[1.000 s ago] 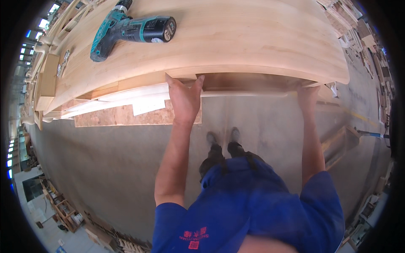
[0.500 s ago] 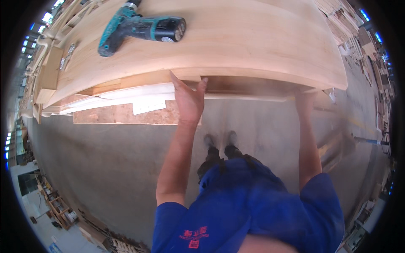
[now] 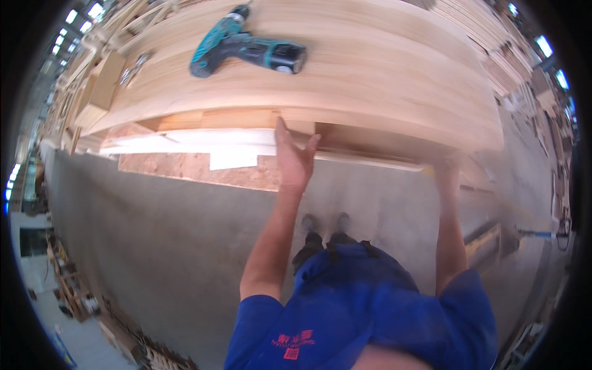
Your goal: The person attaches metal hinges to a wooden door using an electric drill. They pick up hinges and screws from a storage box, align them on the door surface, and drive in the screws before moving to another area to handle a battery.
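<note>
A pale wooden furniture piece with a broad, smooth top [image 3: 370, 74] stands before me, with open compartments along its front edge. My left hand [image 3: 296, 161] is at the upright divider between two of these compartments, its thumb spread away from the fingers and nothing seen in it. Farther right, my right hand [image 3: 448, 172] is at the right end of the dark compartment [image 3: 370, 140]. Motion blur smears its fingers, so its grip cannot be made out. A teal and black cordless drill [image 3: 246, 49] lies on the top.
Small metal hardware [image 3: 134, 69] lies near a wooden block [image 3: 100, 89] on the left. A white sheet [image 3: 233, 159] hangs over a reddish-brown board [image 3: 166, 170] below the front edge. Stacked timber [image 3: 487, 43] stands at far right; grey floor [image 3: 179, 228] surrounds my feet.
The view has shifted, so the drill and the furniture's left end appear farther right. My left hand remains at the divider and my right hand at the right end, still blurred.
</note>
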Tool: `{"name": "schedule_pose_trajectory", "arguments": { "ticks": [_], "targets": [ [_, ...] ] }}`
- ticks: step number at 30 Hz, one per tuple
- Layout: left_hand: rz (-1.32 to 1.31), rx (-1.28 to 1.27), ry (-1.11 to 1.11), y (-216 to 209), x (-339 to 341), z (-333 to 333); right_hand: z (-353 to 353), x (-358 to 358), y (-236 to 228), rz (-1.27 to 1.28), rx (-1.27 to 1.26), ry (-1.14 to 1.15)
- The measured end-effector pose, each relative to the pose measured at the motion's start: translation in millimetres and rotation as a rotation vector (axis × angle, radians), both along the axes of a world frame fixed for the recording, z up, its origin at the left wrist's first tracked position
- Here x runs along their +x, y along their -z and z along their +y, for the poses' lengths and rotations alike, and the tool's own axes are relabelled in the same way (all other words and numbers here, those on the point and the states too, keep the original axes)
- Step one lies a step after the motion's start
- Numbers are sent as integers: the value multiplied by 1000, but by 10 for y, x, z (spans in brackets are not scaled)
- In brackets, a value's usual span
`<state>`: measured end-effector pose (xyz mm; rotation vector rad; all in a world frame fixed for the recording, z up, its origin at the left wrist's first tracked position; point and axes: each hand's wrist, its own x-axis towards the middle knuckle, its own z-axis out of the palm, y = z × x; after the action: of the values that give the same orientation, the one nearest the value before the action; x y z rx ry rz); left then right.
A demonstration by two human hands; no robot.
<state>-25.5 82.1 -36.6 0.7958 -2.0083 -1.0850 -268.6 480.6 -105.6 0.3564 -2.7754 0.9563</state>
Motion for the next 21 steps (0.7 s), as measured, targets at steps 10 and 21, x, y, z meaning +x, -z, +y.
{"name": "schedule_pose_trajectory", "arguments": {
  "ticks": [10, 21],
  "targets": [
    [4, -3, -1, -69, 97, 67, -241, 228, -395, -119, -176, 7],
    [-81, -99, -112, -133, 17, 138, -461, 438, -414, -41, -116, 154]
  ]
}}
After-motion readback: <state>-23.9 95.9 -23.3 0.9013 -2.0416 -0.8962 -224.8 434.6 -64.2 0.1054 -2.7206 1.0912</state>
